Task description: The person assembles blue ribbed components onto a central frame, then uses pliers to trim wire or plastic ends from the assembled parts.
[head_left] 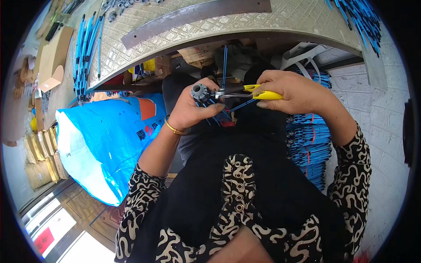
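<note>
Above my lap, my left hand (pixel 190 109) is closed around a grey round slotted plastic hub (pixel 200 92) with a hole in its middle. Thin blue rods (pixel 225 65) spread out from the hub, one pointing away from me and others downward below my fingers. My right hand (pixel 298 90) grips pliers with yellow handles (pixel 268 95). The metal jaws of the pliers meet the hub's right side, where a rod joins it. Whether the jaws are closed on a small part there, I cannot tell. A gold bracelet sits on my left wrist.
Ahead runs a workbench (pixel 302 22) with a flat metal bar (pixel 193 22), grey hubs and bundles of blue rods (pixel 86 57). On the left bulges a big blue sack (pixel 114 131). Tied stacks of blue rods (pixel 310 144) stand at right by a white brick wall (pixel 368 118).
</note>
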A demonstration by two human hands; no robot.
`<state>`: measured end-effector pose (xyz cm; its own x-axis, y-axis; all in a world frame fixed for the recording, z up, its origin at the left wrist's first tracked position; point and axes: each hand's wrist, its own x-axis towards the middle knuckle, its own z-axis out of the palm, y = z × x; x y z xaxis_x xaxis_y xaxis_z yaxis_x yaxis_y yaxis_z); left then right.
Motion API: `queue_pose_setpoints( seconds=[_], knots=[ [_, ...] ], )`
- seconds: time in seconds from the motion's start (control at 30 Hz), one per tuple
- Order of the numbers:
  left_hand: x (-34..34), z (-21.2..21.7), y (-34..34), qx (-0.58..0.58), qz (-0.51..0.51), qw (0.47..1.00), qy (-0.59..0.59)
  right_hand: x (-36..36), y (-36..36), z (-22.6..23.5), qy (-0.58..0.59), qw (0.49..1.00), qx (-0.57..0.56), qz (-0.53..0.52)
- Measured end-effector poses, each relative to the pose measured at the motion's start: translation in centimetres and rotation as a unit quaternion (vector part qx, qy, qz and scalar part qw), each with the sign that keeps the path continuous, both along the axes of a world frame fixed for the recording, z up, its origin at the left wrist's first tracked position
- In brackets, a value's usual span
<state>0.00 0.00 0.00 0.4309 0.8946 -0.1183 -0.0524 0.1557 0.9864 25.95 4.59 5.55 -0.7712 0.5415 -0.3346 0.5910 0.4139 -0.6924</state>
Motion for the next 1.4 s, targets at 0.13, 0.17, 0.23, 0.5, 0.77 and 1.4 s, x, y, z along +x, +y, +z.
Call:
queue_pose_setpoints(
  seconds=[0.13,0.17,0.23,0.5,0.77,1.4],
  knots=[
    [0.6,-0.1,0.0,0.0,0.005,1.0,0.018,0.5,-0.3,0.3,-0.002,0.998,0.066,0.017],
    [0.6,-0.2,-0.1,0.002,0.007,1.0,0.018,0.5,-0.3,0.8,-0.011,0.998,0.061,0.022],
    [0.4,-0.4,-0.1,0.004,0.011,1.0,0.018,0.2,-0.3,1.5,-0.029,0.998,0.051,0.032],
    [-0.4,-0.7,-0.1,-0.033,0.032,0.999,-0.021,-1.6,-2.6,-1.3,0.028,0.925,-0.354,-0.136],
    [0.3,-1.8,0.2,-0.052,0.008,0.999,-0.011,-3.0,-6.2,-9.6,0.228,0.904,-0.309,-0.187],
    [6.0,-2.0,1.1,0.025,-0.037,0.999,-0.021,5.8,-5.1,-9.9,0.33,0.501,-0.799,0.05]
  ],
)
